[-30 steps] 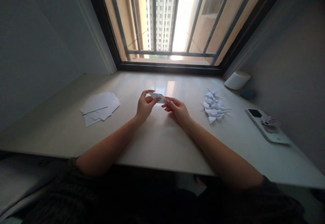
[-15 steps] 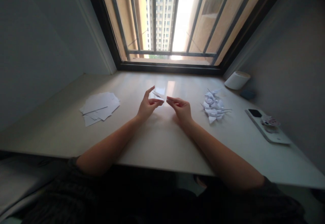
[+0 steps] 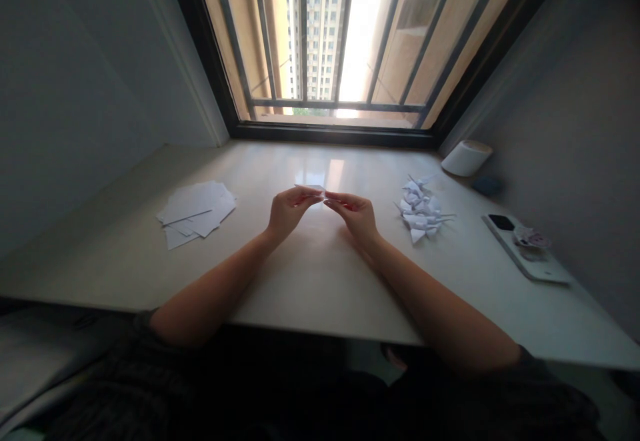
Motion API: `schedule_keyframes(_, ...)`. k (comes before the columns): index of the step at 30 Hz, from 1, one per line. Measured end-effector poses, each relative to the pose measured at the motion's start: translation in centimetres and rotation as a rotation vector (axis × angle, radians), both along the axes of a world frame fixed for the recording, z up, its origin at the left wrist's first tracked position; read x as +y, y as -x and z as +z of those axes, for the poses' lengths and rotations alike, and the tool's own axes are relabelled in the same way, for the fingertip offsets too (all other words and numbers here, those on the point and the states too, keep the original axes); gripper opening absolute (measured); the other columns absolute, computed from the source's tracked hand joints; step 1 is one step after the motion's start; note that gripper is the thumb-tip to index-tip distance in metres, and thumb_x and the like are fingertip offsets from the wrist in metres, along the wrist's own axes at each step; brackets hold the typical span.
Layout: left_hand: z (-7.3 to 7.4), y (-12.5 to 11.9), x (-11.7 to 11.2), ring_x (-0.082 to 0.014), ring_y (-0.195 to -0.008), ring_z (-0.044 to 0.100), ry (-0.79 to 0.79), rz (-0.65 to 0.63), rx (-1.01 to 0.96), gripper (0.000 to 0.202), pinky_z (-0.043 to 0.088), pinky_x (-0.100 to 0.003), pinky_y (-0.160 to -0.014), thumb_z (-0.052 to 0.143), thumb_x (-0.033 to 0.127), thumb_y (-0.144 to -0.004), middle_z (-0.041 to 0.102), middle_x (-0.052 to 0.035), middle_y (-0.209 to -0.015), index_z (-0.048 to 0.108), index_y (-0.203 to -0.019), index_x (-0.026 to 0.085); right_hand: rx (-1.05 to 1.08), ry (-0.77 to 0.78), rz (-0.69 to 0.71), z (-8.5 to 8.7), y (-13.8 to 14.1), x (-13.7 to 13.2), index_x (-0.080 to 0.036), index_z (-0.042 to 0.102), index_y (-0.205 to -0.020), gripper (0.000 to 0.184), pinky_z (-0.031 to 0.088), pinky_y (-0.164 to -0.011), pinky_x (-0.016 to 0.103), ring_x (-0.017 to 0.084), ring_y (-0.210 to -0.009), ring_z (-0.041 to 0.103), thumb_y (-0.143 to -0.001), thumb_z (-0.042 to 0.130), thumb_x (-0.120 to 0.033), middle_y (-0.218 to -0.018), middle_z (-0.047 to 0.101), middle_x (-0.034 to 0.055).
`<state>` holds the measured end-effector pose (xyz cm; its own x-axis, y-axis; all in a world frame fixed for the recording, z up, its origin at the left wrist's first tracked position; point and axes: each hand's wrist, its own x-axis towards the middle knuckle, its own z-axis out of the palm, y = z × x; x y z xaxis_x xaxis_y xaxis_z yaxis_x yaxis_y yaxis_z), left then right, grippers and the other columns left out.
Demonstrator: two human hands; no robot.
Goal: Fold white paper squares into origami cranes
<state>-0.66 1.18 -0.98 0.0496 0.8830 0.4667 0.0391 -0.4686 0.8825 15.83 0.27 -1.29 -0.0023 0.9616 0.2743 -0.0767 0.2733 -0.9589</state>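
Note:
A small piece of folded white paper (image 3: 311, 187) is held just above the tabletop, in front of the window. My left hand (image 3: 289, 210) pinches it between thumb and fingers from the left. From the right, my right hand (image 3: 356, 213) grips its other end, the fingertips of both hands almost meeting. Fingers cover most of the paper, so its exact folds are hidden.
Flat white paper sheets (image 3: 200, 208) lie loosely stacked on the table (image 3: 300, 288) at left. Several folded paper figures (image 3: 420, 209) are heaped at right. Beyond them are a white roll (image 3: 467, 158), a dark object (image 3: 487, 185) and a phone (image 3: 533, 264).
My left index finger, raised before, has come down onto the paper, and the paper's upright flap now lies lower. My right hand has shifted very slightly left.

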Motion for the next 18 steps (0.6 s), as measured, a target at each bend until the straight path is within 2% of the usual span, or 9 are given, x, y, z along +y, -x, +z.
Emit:
schedule_keyframes(7,0.08,-0.17,-0.08,-0.0211,-0.082,0.070,0.018,0.012,-0.014,0.021,0.055,-0.036,-0.082,0.077,0.036,-0.070,0.075,-0.0064,-0.085,0.076,-0.081,0.019,0.079,0.072,0.050,0.14,-0.18,0.13,-0.027,0.078,-0.081,0.021,0.051,-0.076,0.032,0.017,-0.075,0.067,-0.064,0.080,-0.038,-0.080,0.076,0.0020)
schedule_keyframes(12,0.30,-0.36,-0.15,-0.0194,-0.077,0.069,0.056,0.020,-0.032,0.020,0.055,-0.034,-0.077,0.078,0.035,-0.068,0.075,-0.0059,-0.080,0.076,-0.078,0.018,0.078,0.044,0.085,-0.11,-0.52,0.67,-0.026,0.078,-0.079,0.019,0.052,-0.079,0.034,0.018,-0.077,0.068,-0.063,0.081,-0.037,-0.081,0.076,0.0022)
schedule_keyframes(18,0.07,-0.12,-0.04,-0.0191,-0.078,0.068,0.080,-0.002,-0.022,0.022,0.054,-0.034,-0.077,0.078,0.036,-0.069,0.074,-0.0067,-0.083,0.075,-0.080,0.018,0.039,0.042,0.051,-0.28,-0.37,0.62,-0.026,0.078,-0.080,0.024,0.052,-0.078,0.036,0.021,-0.078,0.069,-0.061,0.081,-0.040,-0.082,0.076,0.0033)
